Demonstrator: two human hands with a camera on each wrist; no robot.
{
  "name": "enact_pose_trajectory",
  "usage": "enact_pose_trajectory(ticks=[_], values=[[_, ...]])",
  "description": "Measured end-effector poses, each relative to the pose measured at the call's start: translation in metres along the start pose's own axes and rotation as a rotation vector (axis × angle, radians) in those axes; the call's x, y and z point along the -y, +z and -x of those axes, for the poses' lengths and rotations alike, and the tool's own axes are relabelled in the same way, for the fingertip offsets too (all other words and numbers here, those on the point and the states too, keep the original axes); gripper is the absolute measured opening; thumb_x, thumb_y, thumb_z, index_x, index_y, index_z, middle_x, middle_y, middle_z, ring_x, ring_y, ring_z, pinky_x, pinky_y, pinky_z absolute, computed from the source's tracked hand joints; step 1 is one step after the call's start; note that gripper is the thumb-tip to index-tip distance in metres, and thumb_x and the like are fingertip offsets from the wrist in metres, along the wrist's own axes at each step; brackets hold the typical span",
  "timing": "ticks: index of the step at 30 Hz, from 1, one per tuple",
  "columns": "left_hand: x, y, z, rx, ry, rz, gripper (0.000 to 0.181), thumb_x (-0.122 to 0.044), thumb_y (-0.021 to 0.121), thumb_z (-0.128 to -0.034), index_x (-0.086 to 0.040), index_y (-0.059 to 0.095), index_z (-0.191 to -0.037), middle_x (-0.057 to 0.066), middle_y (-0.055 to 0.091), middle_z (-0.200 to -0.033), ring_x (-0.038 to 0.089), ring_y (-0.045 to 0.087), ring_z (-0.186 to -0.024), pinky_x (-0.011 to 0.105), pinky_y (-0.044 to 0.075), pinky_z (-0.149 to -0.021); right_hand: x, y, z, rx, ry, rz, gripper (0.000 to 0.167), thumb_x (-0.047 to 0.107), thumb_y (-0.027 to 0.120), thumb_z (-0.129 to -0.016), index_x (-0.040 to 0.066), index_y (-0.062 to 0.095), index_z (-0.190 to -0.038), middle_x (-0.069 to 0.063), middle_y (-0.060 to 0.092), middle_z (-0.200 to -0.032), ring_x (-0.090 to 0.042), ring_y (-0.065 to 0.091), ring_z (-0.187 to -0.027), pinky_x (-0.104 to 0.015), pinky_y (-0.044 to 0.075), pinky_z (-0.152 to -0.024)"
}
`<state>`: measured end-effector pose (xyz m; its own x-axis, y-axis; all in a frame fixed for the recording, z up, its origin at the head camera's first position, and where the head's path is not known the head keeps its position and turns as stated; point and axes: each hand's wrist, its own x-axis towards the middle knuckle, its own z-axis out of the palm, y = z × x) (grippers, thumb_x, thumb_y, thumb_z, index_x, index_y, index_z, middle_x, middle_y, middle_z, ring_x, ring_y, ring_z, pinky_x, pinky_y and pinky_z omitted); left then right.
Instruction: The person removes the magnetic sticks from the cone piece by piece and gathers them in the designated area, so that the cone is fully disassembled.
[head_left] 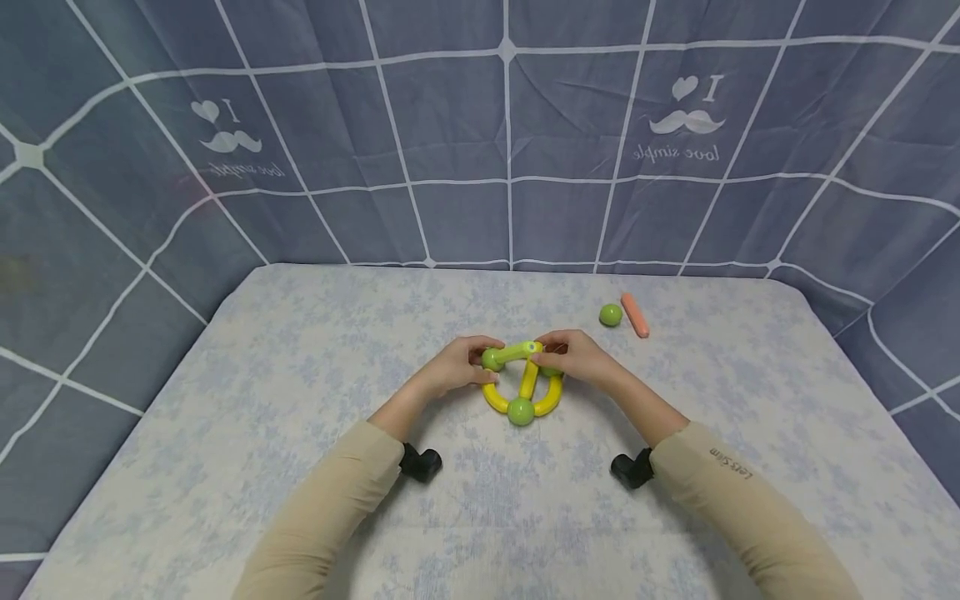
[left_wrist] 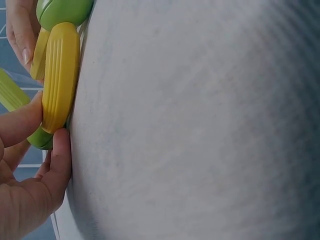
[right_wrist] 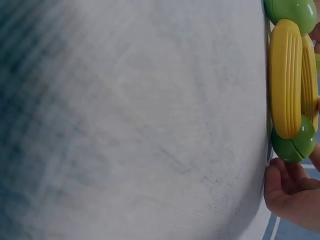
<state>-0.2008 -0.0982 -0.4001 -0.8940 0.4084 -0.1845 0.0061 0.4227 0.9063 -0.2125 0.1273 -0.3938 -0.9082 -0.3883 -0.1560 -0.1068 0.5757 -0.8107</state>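
Toy frame (head_left: 521, 411) is sitting on table (head_left: 510, 517), looking part-built, curved bars (head_left: 549, 403) apparently joined, L hand (head_left: 454, 367) gripping a green ball (head_left: 491, 360) & R hand (head_left: 582, 358) pinching a yellow stick (head_left: 529, 380), w/ spare ball (head_left: 611, 315) & orange stick (head_left: 634, 316) lying apart, prob. still to add.

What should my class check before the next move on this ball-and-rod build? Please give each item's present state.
1. Left hand holding the left green ball: ok.
2. Front green ball meeting both curved yellow rods: ok.
3. Right hand at the upper end of the straight yellow rod: ok.
4. Light green rod firmly joined to the straight yellow rod: cannot tell; the right hand partly covers where their ends come close.
5. Spare green ball and orange rod clear of both hands: ok, lying on the table.
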Motion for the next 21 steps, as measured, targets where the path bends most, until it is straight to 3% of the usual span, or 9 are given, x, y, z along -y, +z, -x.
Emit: enact_pose_trajectory(ticks=[13, 21], values=[[-0.004, -0.001, 0.0, -0.004, -0.003, -0.02, 0.049, 0.002, 0.069, -0.0808, -0.002, 0.055, -0.128, 0.012, 0.055, -0.108, 0.017, 0.046, -0.081, 0.021, 0.043, -0.062, 0.013, -0.014, 0.016, -0.051, -0.008, -0.115, 0.039, 0.015, 0.068, -0.085, -0.003, 0.059, -0.119, -0.016, 0.057, -0.112, -0.029, 0.047, -0.103, -0.034, 0.045, -0.08], [-0.005, -0.002, 0.001, -0.005, -0.003, -0.008, 0.05, 0.002, 0.069, -0.081, -0.001, 0.054, -0.129, 0.014, 0.055, -0.112, 0.018, 0.047, -0.083, 0.021, 0.043, -0.063, 0.021, -0.016, 0.028, -0.048, -0.022, -0.241, 0.041, 0.01, 0.068, -0.084, -0.005, 0.056, -0.119, -0.009, 0.059, -0.095, -0.02, 0.055, -0.086, -0.029, 0.049, -0.077]])
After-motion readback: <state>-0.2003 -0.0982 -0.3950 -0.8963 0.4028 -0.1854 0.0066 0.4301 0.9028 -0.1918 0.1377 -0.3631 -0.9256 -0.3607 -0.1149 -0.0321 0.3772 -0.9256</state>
